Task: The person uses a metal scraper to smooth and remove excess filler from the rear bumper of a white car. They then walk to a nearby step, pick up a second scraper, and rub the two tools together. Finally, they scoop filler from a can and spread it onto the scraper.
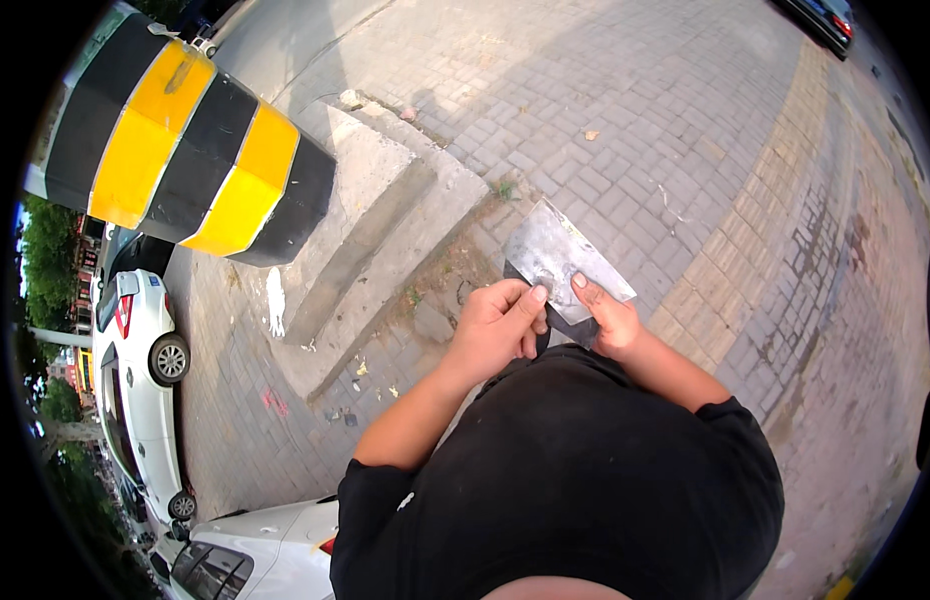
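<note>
A flat grey metal plate (577,250), four-sided and smeared with pale residue, is tilted in front of my waist. My right hand (611,318) grips its near right corner, thumb on top and fingers hidden beneath. My left hand (504,322) is closed at the plate's near left edge, thumb pressed to the curled forefinger. What lies inside that pinch is too small to make out. A dark piece (581,331) shows under the plate, between my hands; whether it joins the plate cannot be told.
A round pillar (185,140) with black and yellow bands stands on a stepped concrete base (385,215) at the left. White cars (140,370) are parked beyond it. Grey paving bricks (675,130) and a yellowish ribbed strip (750,240) run ahead and right. A dark car (820,22) is far right.
</note>
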Available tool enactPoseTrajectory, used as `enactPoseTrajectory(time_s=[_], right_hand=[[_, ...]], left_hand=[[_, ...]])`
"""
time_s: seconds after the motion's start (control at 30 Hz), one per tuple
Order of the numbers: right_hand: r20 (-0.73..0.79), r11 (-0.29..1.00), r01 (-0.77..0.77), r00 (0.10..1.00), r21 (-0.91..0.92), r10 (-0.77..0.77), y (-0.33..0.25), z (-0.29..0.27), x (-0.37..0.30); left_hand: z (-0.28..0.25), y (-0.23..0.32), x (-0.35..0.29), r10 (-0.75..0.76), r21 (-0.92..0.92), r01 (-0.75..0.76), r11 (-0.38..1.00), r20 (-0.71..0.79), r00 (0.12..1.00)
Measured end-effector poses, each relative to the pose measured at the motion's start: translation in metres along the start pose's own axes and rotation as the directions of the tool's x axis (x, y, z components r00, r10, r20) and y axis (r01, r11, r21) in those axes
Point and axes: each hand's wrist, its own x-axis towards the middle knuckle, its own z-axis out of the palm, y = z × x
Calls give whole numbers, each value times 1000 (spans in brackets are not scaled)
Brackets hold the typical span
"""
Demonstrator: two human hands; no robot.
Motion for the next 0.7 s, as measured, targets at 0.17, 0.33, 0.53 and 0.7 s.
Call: enactPoseTrajectory(time_s=[0.17, 0.33, 0.53, 0.7], right_hand=[[-83, 960, -3, 996, 281, 27, 13, 0, 2], [-73, 995, -32, 997, 90, 38, 31, -26, -4], [189, 973, 24, 982, -230, 21, -8, -15, -17], [499, 905, 251, 865, -344, -50, -11, 7, -15]], left_hand=[[-6, -19, -9, -110, 65, 109, 992, 14, 994], [-1, -49, 1, 185, -505, -321, 802, -301, 936], [-43, -26, -6, 276, -391, -496, 775, -497, 823], [-8, -17, -3, 350, -201, -452, 869, -395, 849]])
